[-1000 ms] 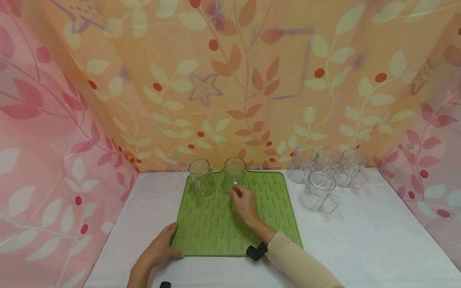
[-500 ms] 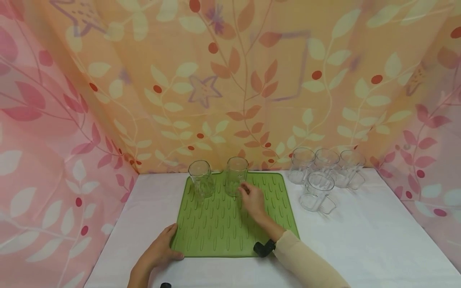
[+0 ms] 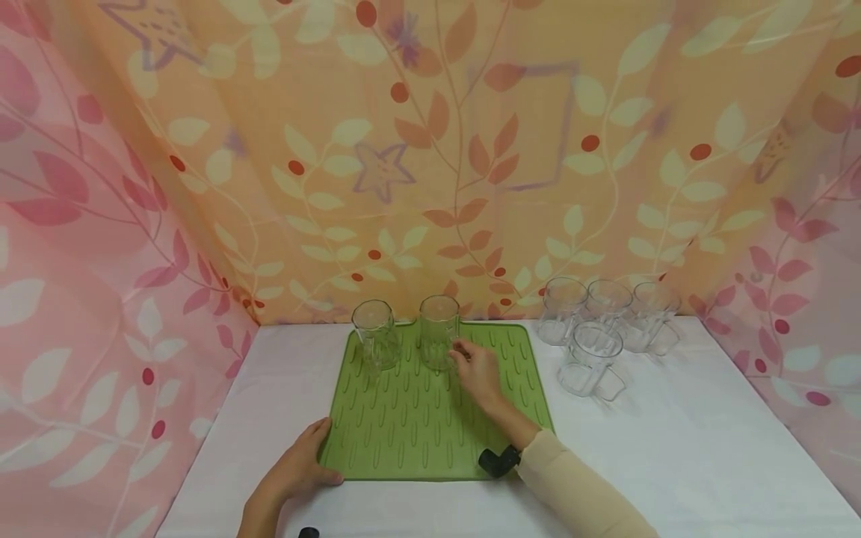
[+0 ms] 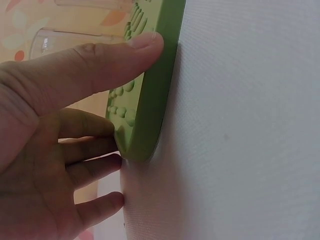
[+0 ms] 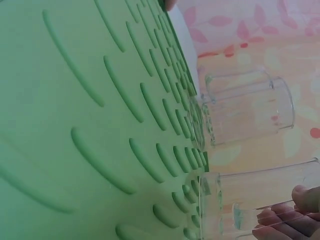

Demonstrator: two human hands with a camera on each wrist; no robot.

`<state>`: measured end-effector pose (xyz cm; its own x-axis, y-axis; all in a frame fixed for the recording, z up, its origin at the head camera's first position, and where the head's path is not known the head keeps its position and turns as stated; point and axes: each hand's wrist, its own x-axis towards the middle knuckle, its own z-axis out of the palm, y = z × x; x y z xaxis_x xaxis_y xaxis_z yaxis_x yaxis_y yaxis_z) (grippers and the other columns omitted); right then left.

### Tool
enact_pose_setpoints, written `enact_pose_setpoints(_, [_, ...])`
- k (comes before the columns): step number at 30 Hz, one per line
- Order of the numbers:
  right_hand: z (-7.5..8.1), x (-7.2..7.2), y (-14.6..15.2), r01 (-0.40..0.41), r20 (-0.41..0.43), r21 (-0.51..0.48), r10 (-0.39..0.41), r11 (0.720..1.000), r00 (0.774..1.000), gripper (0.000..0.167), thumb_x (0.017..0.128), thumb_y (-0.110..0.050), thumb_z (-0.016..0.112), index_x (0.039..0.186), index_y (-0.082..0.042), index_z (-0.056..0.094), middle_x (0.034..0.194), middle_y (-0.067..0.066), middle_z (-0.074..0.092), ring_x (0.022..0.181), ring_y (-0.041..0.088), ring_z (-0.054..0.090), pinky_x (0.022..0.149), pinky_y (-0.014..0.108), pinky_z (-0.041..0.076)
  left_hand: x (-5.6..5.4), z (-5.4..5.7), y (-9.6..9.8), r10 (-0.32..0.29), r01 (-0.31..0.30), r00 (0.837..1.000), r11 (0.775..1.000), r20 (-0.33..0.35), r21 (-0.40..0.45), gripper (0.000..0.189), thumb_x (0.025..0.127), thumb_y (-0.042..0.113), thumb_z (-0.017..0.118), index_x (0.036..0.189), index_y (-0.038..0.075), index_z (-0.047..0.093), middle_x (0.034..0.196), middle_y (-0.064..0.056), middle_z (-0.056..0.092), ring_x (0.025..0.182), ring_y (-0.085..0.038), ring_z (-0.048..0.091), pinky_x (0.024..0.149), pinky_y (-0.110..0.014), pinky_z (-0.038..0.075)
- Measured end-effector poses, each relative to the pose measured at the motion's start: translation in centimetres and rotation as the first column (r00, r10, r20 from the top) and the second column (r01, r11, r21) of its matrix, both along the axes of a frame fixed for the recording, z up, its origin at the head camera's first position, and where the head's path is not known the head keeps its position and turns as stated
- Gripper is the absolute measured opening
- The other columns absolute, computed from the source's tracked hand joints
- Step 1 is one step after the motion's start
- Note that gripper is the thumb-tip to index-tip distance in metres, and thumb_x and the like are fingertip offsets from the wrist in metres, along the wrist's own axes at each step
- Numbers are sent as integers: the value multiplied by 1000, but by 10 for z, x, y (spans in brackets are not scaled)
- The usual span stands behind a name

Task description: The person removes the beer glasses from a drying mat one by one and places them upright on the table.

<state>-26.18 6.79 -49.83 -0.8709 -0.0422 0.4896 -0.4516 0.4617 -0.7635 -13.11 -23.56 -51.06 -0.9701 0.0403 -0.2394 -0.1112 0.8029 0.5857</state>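
Observation:
A green ridged mat [image 3: 410,441] lies on the table. Near its back edge stands an upright clear glass mug [image 3: 439,329], its handle pinched between the thumb and curled fingers of my right hand [image 3: 479,373]. The right wrist view shows this mug [image 5: 255,180] with its base at the mat's surface and fingers at the handle. To its left, a second glass mug [image 3: 378,336] stands upright on the mat. My left hand [image 3: 303,459] rests at the mat's front left corner; in the left wrist view its thumb [image 4: 145,47] lies over the edge and its relaxed fingertips touch the side.
Several more clear glass mugs stand upright in a cluster at the back right of the white table [image 3: 673,448]; the nearest mug [image 3: 590,362] sits in front of the others. A patterned cloth [image 3: 430,149] hangs right behind the table, with pink cloth at both sides.
My right hand has moved to the right, and the held mug's handle has swung from the front round to the right. The left hand has stayed at the mat's corner.

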Motion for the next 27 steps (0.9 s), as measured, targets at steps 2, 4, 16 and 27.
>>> enact_pose_setpoints(2, [0, 0, 2, -2, 1, 16, 2, 1000, 1000, 14, 88, -2, 68, 98, 7, 72, 90, 19, 75, 80, 29, 73, 66, 39, 60, 0, -1, 0, -1, 1, 1000, 1000, -2, 2, 109, 59, 18, 91, 146, -10, 32, 151, -30, 33, 139, -51, 32, 110, -63, 32])
enact_pose_setpoints(4, [-1, 0, 5, -10, 8, 15, 10, 1000, 1000, 15, 88, -3, 68, 99, 7, 72, 91, 20, 74, 81, 30, 73, 67, 40, 60, 0, -2, 0, 0, 0, 1000, 1000, -1, 5, 109, 60, 18, 90, 146, -10, 32, 151, -30, 33, 139, -51, 31, 111, -63, 31])
enact_pose_setpoints(16, [-4, -5, 30, -9, 7, -27, 9, 1000, 1000, 25, 87, -2, 69, 110, 8, 70, 99, 22, 73, 89, 33, 73, 73, 42, 60, -2, -2, 0, 15, -15, 1000, 1000, 21, -13, 110, 60, 21, 91, 148, -8, 31, 153, -29, 31, 140, -50, 30, 110, -64, 32])
enact_pose_setpoints(27, [-4, -5, 45, 75, -73, 15, -74, 997, 995, 26, 85, 0, 70, 108, 11, 70, 97, 23, 74, 85, 35, 73, 69, 44, 60, 0, -5, -2, 6, -6, 1000, 1000, -7, -14, 108, 60, 20, 90, 147, -8, 33, 152, -28, 33, 139, -50, 32, 110, -63, 33])
